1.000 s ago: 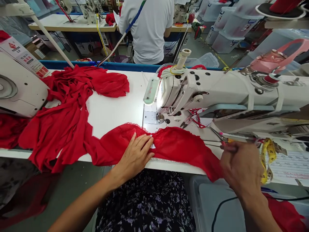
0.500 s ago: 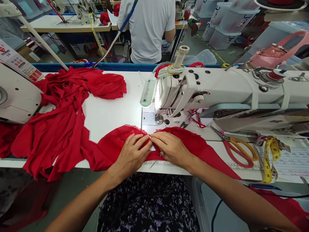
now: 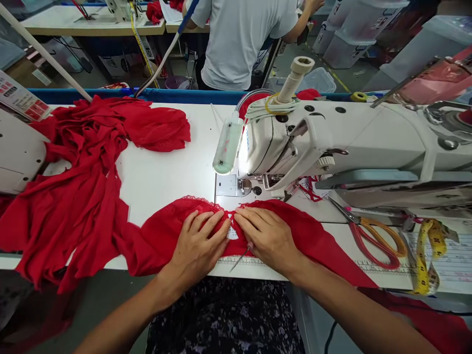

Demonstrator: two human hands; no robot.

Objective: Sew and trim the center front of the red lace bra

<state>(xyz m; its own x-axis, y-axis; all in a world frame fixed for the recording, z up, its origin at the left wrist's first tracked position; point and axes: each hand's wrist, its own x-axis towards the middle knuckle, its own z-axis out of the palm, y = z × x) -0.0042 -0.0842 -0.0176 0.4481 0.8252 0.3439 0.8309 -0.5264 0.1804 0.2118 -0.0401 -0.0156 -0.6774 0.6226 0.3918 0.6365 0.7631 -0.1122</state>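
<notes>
A red lace-edged garment (image 3: 162, 236) is spread across the front of the sewing table, with a small triangular gap at its middle. My left hand (image 3: 201, 241) lies on its left half, fingers slightly apart and fingertips pressing the cloth beside the gap. On the other side, my right hand (image 3: 267, 236) rests on the fabric with its fingers stretched toward the gap. A thin pointed awl (image 3: 240, 258) pokes out from under my right palm, its handle mostly hidden. Just behind the garment sits the sewing machine's metal needle plate (image 3: 226, 186).
The white sewing machine (image 3: 354, 132) stands at the back right with a lamp (image 3: 227, 145). Scissors (image 3: 376, 241) and a yellow tape measure (image 3: 427, 255) lie to the right. A heap of red fabric (image 3: 88, 182) covers the left. Ahead, a person (image 3: 236, 44) sits facing away.
My hands have moved slightly apart, and the gap in the red garment shows more between them. The view has shifted a little. The person ahead leans right with an arm raised.
</notes>
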